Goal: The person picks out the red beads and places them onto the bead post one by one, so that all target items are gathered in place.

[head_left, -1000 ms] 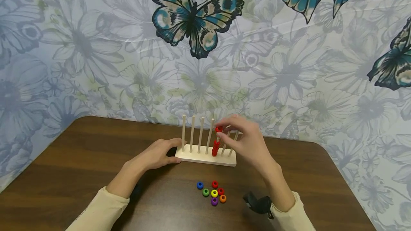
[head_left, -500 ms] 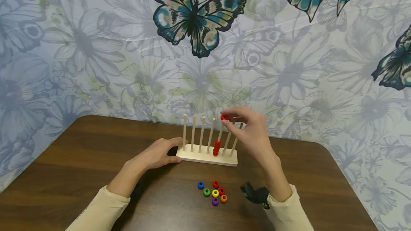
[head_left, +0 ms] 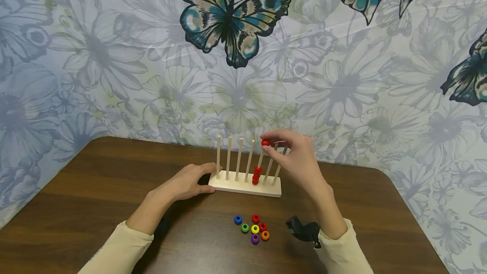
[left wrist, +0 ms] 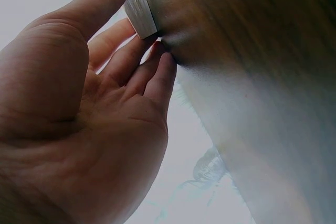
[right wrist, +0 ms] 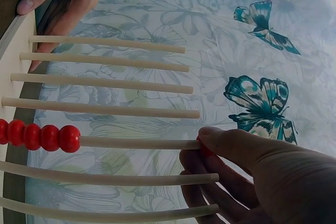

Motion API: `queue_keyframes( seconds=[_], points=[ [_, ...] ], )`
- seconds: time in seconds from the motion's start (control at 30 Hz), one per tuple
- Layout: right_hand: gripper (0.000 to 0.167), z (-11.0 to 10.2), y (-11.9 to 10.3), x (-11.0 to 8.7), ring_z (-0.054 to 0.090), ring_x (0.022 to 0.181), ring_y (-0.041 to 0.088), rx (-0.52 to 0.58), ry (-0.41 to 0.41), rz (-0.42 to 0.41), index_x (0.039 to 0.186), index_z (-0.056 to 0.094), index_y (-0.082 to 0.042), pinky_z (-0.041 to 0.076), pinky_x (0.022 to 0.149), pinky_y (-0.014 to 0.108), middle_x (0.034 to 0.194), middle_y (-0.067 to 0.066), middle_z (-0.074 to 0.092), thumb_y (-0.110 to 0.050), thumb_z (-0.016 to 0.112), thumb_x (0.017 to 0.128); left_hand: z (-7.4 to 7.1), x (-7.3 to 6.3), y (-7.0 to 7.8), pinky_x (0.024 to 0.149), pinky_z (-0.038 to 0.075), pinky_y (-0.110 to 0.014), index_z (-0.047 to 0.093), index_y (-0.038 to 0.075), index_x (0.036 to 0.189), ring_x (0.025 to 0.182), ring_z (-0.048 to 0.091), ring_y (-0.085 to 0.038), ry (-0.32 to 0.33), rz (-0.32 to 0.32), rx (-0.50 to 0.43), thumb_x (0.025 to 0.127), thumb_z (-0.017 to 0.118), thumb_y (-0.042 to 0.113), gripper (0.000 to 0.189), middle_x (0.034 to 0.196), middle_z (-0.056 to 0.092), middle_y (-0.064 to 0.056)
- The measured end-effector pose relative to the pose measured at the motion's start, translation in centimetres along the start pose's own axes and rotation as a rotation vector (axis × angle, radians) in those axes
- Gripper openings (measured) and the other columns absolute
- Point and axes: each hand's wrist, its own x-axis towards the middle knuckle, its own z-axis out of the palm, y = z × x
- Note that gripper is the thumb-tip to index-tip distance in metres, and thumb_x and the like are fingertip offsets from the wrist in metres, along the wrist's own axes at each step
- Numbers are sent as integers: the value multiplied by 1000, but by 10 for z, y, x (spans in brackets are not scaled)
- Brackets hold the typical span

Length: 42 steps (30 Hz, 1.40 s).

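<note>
A pale wooden peg rack (head_left: 243, 187) with a row of upright pegs stands on the table. My left hand (head_left: 186, 183) grips its left end, thumb at the front edge and fingers behind; the left wrist view shows the base's end (left wrist: 140, 11) between them. My right hand (head_left: 296, 155) pinches a red bead (head_left: 265, 142) between thumb and fingertips at the top of the fifth peg from the left. In the right wrist view this bead (right wrist: 205, 149) is mostly covered by the thumb. Lower on that same peg sits a stack of red beads (head_left: 256, 175). The other pegs carry no beads.
In front of the rack lie loose beads on the brown table (head_left: 95, 189): blue (head_left: 237, 219), green (head_left: 245, 228), yellow (head_left: 255, 229), purple (head_left: 255, 239), orange (head_left: 265, 235) and two red (head_left: 255, 218). A black strap (head_left: 303, 229) hangs by the right sleeve. A butterfly-patterned wall covering (head_left: 152, 96) is behind.
A second ago the right hand held the red bead lower, above the stack. It rose to the peg's top, then dipped slightly. The left hand stays on the rack.
</note>
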Motion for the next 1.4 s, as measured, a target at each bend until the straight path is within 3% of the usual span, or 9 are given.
queue_keyframes(
  seconds=[0.2,0.47,0.67,0.87,1.17,1.4],
  points=[
    [28,-7,1,-5,75,104,18,4,-29,46,120,78,-15,62,91,39,111,1,80,-17,84,92,0,1,2,102,54,-56,62,11,145,123,67,-38,-2,8,0,93,83,24,57,140,68,-12],
    [28,-19,7,-14,74,106,17,20,-3,69,122,77,-16,61,94,34,116,-1,78,-19,82,95,-1,1,4,104,53,-58,62,11,146,127,65,-40,-11,-5,-13,94,82,24,58,143,66,-12],
    [30,-30,12,-21,75,107,19,33,-5,89,124,76,-17,62,93,38,117,4,78,-19,81,95,-2,-1,4,103,54,-56,62,13,145,127,65,-39,-12,-9,-22,94,82,24,57,142,67,-11],
    [30,-43,23,-33,75,107,19,-20,-30,108,125,75,-15,62,92,39,119,3,77,-19,80,96,-2,-2,4,103,54,-56,62,13,146,127,66,-38,-9,-12,-25,93,82,25,58,142,68,-10],
    [28,-58,38,-57,75,99,9,-57,-9,109,122,76,-13,60,87,21,113,-2,79,-16,81,95,-2,-1,2,102,54,-57,62,12,146,125,66,-39,-6,-6,-25,93,83,23,58,141,68,-11],
    [23,-56,44,-67,76,94,8,-53,-49,136,117,78,-13,61,84,23,107,-2,80,-17,81,95,-1,0,2,101,54,-57,62,12,145,124,67,-39,-1,3,-20,93,83,24,57,140,69,-11]
  ],
)
